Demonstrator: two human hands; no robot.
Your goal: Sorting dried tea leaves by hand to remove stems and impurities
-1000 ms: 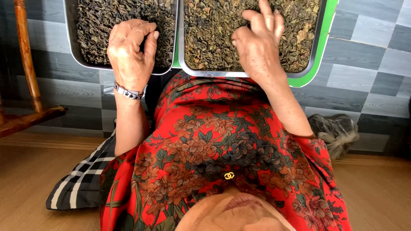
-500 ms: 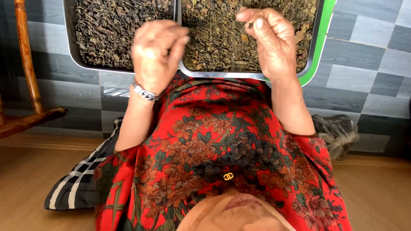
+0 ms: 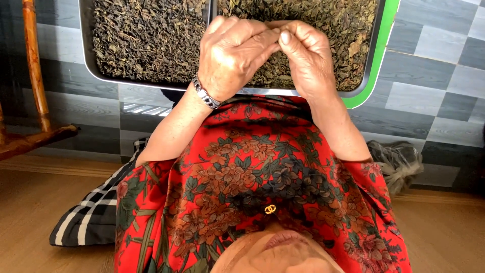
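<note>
Head view shows your left hand (image 3: 230, 55) and right hand (image 3: 305, 55) meeting fingertip to fingertip above the right tray (image 3: 371, 65) of dried tea leaves (image 3: 343, 30). Both sets of fingers are pinched together, apparently on a small bit of leaf, though you cannot tell what sits between them. The left tray (image 3: 86, 55) lies just beside. A loose pinch here could drop the bit back among the leaves, where it would be lost.
</note>
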